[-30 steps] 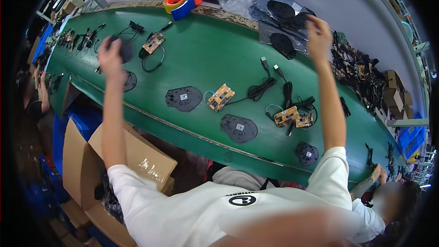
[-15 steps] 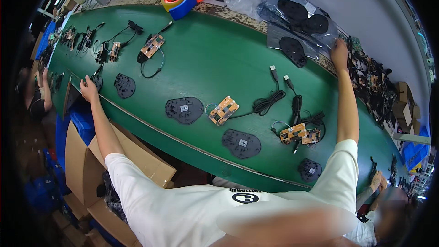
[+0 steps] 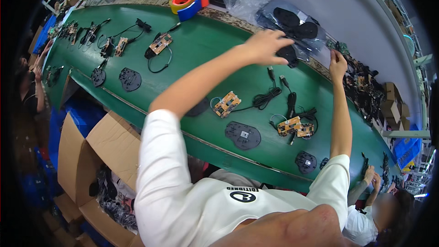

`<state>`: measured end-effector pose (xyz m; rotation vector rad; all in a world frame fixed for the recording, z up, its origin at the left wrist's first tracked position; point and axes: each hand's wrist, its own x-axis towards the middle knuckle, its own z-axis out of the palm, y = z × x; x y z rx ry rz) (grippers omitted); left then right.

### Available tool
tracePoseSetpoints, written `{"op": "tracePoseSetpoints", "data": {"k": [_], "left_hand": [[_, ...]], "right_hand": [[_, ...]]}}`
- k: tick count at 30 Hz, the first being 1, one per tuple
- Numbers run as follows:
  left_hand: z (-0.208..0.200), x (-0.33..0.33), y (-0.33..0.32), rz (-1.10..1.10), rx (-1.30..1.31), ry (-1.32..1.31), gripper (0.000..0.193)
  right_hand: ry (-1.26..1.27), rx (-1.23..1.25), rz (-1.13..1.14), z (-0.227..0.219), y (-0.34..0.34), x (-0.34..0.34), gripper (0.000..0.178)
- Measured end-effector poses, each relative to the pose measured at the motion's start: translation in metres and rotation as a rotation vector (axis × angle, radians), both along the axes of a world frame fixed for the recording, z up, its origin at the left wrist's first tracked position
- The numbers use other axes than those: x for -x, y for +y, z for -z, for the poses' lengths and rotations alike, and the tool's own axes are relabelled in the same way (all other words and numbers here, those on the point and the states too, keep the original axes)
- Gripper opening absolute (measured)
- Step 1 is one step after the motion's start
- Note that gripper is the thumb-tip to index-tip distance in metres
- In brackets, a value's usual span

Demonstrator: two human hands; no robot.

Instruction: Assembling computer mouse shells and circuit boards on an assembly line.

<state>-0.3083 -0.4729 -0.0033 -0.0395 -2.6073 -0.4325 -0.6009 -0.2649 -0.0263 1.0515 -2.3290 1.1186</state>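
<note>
My left hand [image 3: 269, 48], fingers spread and a little blurred, reaches across the bench just over a black plastic base plate [image 3: 287, 56] and partly hides it. This plate lies by the edge of a clear plastic bag [image 3: 315, 43], on which more black plates [image 3: 307, 30] rest. To the right, my right hand [image 3: 338, 67] has its fingertips pinched together beside the bag and a heap of cabled circuit boards [image 3: 359, 82]. What they hold, if anything, is too small to name. Nearer me lie an orange-brown circuit board [image 3: 227, 104] with a black USB cable and another base plate [image 3: 243, 135].
The green bench [image 3: 206, 80] carries more boards [image 3: 161, 44] and plates [image 3: 130, 79] at the left. Tape rolls [image 3: 183, 2] stand at its back edge. An open cardboard box [image 3: 73, 160] sits below at left. Co-workers' hands show at far left and lower right.
My left hand has swung from the bench's left front edge across to the base plate by the bag. My right hand has drawn slightly back from the bag, fingertips pinched.
</note>
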Motion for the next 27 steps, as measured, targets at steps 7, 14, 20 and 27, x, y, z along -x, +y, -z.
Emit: {"op": "tracePoseSetpoints", "data": {"k": [7, 14, 20, 27], "left_hand": [[0.027, 0.05, 0.033, -0.031, 0.294, -0.346, 0.051], [0.012, 0.008, 0.017, -0.094, 0.324, -0.014, 0.042], [-0.043, -0.185, -0.059, -0.501, 0.174, 0.245, 0.039], [-0.039, -0.412, -0.154, -1.573, -0.119, 0.205, 0.052]], "right_hand": [[-0.789, -0.037, -0.426, -0.022, 0.038, -0.107, 0.025], [-0.844, 0.007, -0.429, -0.006, 0.043, -0.124, 0.023], [-0.552, 0.028, -0.292, 0.018, 0.05, -0.057, 0.021], [1.267, -0.805, -0.098, 0.09, 0.053, 0.147, 0.022]]}}
